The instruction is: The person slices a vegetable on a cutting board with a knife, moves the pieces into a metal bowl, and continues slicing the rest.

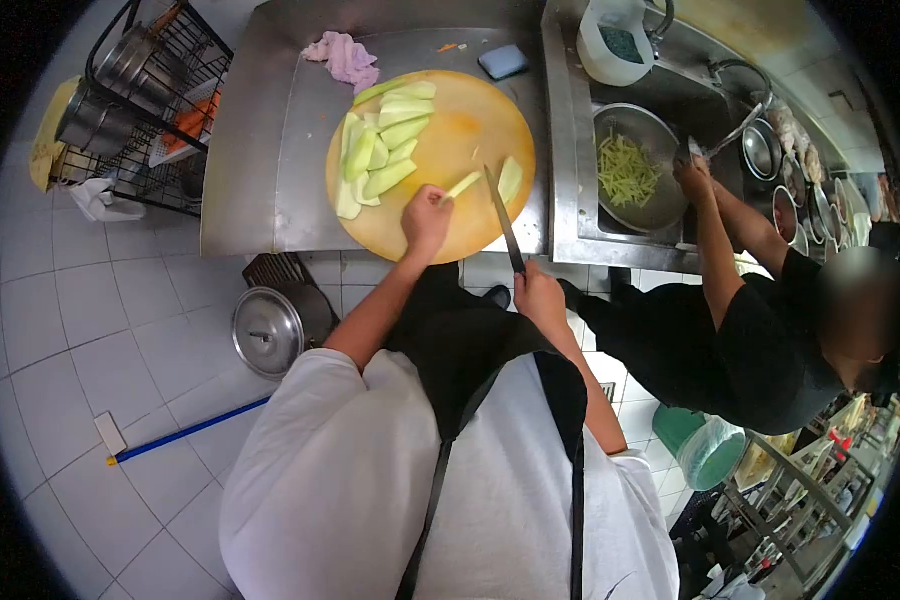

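My right hand (541, 297) is wrapped round the handle of a kitchen knife (503, 218). Its blade points away from me over a round yellow cutting board (450, 110). With closed fingers, my left hand (428, 218) pinches a narrow pale green vegetable slice (462, 186) on the board, just left of the blade. A heap of peeled, pale green vegetable pieces (380, 150) lies on the board's left side. Right of the knife tip rests one more piece (510, 180), apart from the heap.
A pink cloth (342, 60) and a blue sponge (503, 62) lie behind the board on the steel counter (260, 190). In the sink to the right, a bowl (660, 205) holds green strips. A co-worker (750, 330) stands there, hands over the sink. A lidded pot (268, 333) is on the floor.
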Tool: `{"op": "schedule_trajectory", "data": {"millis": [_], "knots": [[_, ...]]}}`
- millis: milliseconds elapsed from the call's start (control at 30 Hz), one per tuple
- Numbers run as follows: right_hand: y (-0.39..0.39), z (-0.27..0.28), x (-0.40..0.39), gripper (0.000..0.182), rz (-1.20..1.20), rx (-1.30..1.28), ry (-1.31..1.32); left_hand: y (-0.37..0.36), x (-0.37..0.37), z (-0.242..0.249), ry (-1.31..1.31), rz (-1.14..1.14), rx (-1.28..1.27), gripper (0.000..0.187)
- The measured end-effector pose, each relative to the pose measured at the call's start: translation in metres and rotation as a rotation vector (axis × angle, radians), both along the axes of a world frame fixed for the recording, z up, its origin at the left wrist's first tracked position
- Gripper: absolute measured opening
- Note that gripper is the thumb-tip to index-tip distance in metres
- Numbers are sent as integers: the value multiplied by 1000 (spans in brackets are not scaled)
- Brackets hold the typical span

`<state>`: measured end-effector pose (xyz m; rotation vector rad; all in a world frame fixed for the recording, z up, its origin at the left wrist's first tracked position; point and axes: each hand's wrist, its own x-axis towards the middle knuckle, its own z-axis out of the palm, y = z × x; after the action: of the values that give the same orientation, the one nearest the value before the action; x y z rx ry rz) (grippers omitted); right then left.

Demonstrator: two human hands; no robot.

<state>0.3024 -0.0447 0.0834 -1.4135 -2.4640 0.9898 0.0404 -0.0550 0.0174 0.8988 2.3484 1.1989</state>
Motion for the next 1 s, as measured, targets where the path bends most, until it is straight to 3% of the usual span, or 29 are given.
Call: {"op": "schedule_trajectory", "data": {"millis": [167, 300, 367, 600, 1000], "knots": [[3, 2, -11, 17, 42, 30, -25, 9, 25, 0, -63, -100, -22, 26], [4, 5, -19, 17, 86, -5, -52, 19, 24, -17, -33, -104, 110, 31], [3, 4, -18, 17, 101, -11, -78, 25, 18, -36, -169, -90, 128, 29], [0, 18, -20, 16, 118, 14, -119, 34, -3, -30, -764, -5, 164, 27], [3, 26, -32, 15, 100, 20, -36, 25, -1, -26, -785, -21, 169, 24]]}}
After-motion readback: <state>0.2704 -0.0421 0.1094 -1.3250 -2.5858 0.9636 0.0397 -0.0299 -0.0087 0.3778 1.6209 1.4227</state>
